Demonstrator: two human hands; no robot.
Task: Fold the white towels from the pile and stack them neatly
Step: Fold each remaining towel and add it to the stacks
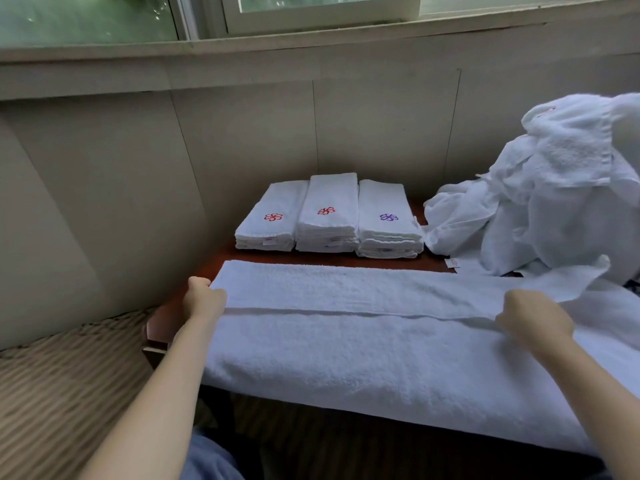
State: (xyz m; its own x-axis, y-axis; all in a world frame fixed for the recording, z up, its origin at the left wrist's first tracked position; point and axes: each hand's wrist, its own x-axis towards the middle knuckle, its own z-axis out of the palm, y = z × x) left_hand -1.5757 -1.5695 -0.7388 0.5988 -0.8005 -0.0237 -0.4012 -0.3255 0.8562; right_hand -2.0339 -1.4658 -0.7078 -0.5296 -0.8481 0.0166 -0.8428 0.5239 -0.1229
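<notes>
Towel (363, 341) flat between hands; left hand (204, 299) and right hand (533, 320) each grip folded edge.

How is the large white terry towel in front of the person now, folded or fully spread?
Partly folded: the large white terry towel shows a lengthwise edge across it, with the left hand and right hand gripping that edge.

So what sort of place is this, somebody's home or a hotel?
Probably a hotel or guesthouse linen corner: three stacks of folded towels with embroidered logos, a pile of unfolded towels, and a small wooden table under a window.
</notes>
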